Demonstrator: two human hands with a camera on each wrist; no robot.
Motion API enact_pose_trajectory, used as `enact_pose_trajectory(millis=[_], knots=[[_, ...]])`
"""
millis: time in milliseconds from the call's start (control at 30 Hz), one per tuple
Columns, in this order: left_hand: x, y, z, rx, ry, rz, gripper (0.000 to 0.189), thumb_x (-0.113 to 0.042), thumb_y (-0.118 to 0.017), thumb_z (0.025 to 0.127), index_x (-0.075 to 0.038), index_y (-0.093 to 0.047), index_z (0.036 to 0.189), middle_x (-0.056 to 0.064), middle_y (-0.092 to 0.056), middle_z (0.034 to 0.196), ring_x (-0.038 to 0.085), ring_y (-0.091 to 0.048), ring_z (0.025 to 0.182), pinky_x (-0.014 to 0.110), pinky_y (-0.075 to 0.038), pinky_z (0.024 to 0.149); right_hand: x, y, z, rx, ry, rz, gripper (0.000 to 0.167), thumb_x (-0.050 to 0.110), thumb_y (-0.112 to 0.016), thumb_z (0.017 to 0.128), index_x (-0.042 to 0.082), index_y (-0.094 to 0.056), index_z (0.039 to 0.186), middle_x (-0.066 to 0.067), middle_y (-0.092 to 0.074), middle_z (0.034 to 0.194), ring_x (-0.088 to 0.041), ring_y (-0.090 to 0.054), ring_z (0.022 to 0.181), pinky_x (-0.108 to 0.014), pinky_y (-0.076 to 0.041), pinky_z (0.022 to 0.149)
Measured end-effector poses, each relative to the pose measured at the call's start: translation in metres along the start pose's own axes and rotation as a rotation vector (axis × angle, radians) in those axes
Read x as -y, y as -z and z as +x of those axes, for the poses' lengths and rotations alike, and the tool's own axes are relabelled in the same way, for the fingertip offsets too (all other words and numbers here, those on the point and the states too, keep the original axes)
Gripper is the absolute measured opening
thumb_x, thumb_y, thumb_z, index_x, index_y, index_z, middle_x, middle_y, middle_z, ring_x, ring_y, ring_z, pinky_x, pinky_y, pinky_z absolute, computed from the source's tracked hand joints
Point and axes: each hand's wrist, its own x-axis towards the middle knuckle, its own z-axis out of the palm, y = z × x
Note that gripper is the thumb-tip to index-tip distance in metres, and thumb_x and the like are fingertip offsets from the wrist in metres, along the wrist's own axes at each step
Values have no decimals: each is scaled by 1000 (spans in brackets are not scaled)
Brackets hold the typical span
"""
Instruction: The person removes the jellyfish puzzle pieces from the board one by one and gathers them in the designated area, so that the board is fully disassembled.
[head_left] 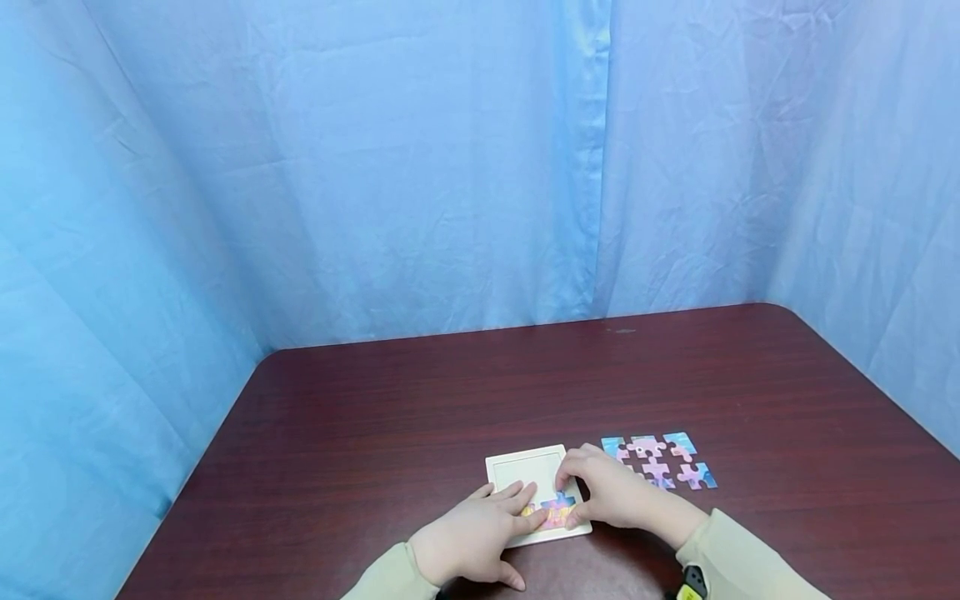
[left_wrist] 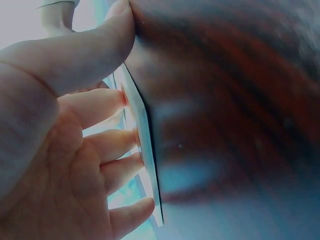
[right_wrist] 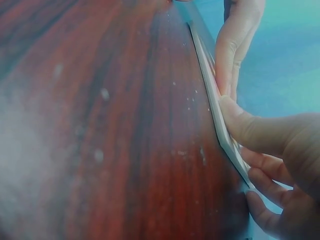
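Note:
A square pale puzzle tray (head_left: 525, 457) lies on the table, with several joined pink, yellow and blue puzzle pieces (head_left: 553, 518) along its near side. My left hand (head_left: 476, 533) is spread over the tray's near left part, its straight fingers resting on the pieces and covering some of them. From the right, my right hand (head_left: 603, 492) reaches over the tray edge, thumb and forefinger bent round the puzzle piece at the near right corner. In the right wrist view the thumb (right_wrist: 240, 122) presses down at the tray's rim, while the other fingers curl by its side.
Right of the tray lie several loose puzzle pieces (head_left: 680, 444) in two rough rows, partly hidden by the right hand and forearm. The dark red wooden table (head_left: 420, 400) has light blue curtains (head_left: 420, 167) behind it and on both sides.

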Motion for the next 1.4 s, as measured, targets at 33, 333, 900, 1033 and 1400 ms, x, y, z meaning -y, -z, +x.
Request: enact_pose_trajectory(millis=[33,333,900,1033,1400], knots=[[0,0,0,0,0,0,79,-54,-75,68,-26,-51,138,4,-43,146,17,-41,135,41,-41,101,0,0,0,0,1,-1,30,26,-83,63,19,-63,83,13,-58,87,-6,-46,84,-28,-44,75],[0,-2,0,4,4,-3,79,-54,-75,68,-26,-51,138,4,-42,147,17,-40,136,42,-41,101,2,1,0,-2,-4,41,33,24,-84,62,19,-59,82,14,-54,82,-4,-46,80,-27,-43,71],[-1,0,0,17,16,-3,79,-54,-75,69,-27,-50,138,3,-42,147,16,-38,136,39,-39,102,0,-1,-7,-30,87,183,31,6,-78,71,19,-54,84,15,-51,74,3,-47,69,-19,-43,61],[-1,0,-1,6,10,5,79,-54,-75,69,-27,-50,138,4,-42,147,16,-39,136,39,-39,102,1,1,-7,-67,145,195,30,3,-77,71,18,-54,82,13,-52,74,4,-48,68,-19,-44,60],[0,-2,0,13,8,2,79,-56,-74,69,-27,-49,139,4,-42,147,16,-39,136,40,-40,102,-2,6,-15,-82,90,281,23,8,-75,76,19,-57,86,13,-55,77,5,-51,71,-21,-48,62]])
